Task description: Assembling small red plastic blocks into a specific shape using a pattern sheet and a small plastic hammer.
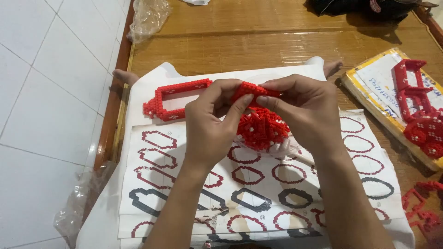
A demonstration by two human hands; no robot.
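A bamboo mat (pixel 277 37) carries a pattern sheet (pixel 258 193) of printed rings. At its 11 o'clock lies a red brick frame (pixel 177 97); at 3 o'clock a yellow-edged box (pixel 369 99) holds more red brick parts. Both hands, left (pixel 210 124) and right (pixel 300 110), pinch a small red block piece (pixel 251 90) above the sheet's centre. It looks light, stiff and snap-apart fragile, best gripped by its edges.

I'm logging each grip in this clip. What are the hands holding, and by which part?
Both hands hold one small red brick-built piece: the left hand pinches its left end, the right hand its right end, above a pile of red bricks.
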